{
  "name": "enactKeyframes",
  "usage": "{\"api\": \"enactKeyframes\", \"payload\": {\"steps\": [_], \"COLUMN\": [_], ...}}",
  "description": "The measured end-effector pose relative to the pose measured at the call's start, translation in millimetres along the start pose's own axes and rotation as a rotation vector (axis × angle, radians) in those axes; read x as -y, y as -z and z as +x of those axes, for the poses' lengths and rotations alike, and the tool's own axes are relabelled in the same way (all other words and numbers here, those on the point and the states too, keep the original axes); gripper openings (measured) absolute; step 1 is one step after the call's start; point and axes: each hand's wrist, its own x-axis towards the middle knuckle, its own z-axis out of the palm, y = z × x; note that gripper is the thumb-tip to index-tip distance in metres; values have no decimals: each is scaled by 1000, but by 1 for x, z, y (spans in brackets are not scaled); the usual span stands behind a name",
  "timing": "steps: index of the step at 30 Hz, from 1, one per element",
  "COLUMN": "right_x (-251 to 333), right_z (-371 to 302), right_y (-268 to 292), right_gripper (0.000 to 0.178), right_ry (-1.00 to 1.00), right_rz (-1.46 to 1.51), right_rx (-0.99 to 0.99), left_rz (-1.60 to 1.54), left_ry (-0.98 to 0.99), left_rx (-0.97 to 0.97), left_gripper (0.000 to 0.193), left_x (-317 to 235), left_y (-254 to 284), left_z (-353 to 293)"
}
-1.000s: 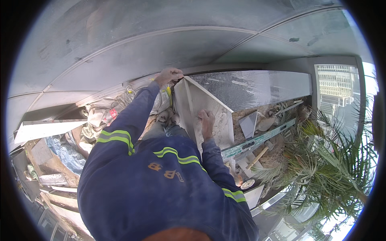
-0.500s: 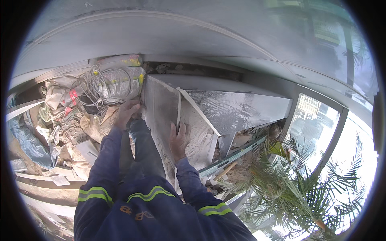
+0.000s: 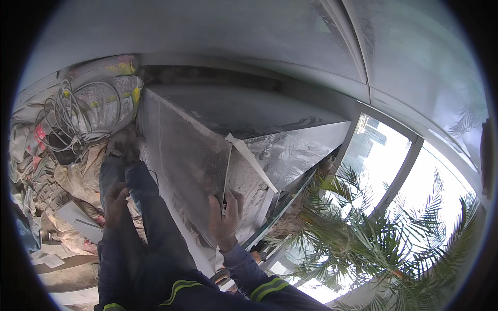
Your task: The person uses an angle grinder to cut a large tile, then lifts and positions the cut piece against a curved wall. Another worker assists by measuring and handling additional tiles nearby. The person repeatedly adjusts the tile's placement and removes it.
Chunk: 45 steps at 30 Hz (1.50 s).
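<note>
Dusty slab work beside the window

Coiled cable (image 3: 67, 116) lies on sacks at left; the left hand (image 3: 115, 199) rests empty on the person's thigh, the right hand (image 3: 225, 215) grips the thin upright panel (image 3: 226, 171) against the big grey slab (image 3: 192, 155), palm fronds (image 3: 373, 228) at right.

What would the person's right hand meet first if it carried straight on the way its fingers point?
Probably the dusty grey panel: the right hand already grips a thin strip against it, fingers pointing up along its face. Depth is unclear.
</note>
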Motion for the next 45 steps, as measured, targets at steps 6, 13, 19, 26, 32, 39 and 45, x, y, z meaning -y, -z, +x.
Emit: {"api": "enactKeyframes", "payload": {"steps": [6,13,19,26,32,39,45], "right_x": [1,-6,-3,1,-1,1,0], "right_z": [-2,-9,-12,-12,-20,-25,-20], "right_y": [-1,4,6,2,8,8,15], "right_gripper": [35,42,38,33,33,36,37], "right_ry": [-41,-6,-36,-36,-91,-163,-117], "right_rz": [-72,-159,-242,-259,-268,-280,-331], "right_rx": [-27,18,36,-27,6,-29,20], "left_rz": [82,43,-88,-250,-292,-194,-103], "left_ry": [47,102,177,314,273,258,212], "left_rx": [97,93,73,40,47,50,75], "left_gripper": [31,28,26,25,23,23,22], "left_x": [-9,1,16,8,-18,-2,12], "left_y": [-9,-10,-4,1,-12,3,12], "left_z": [-11,-21,-26,-31,-20,-18,-19]}}
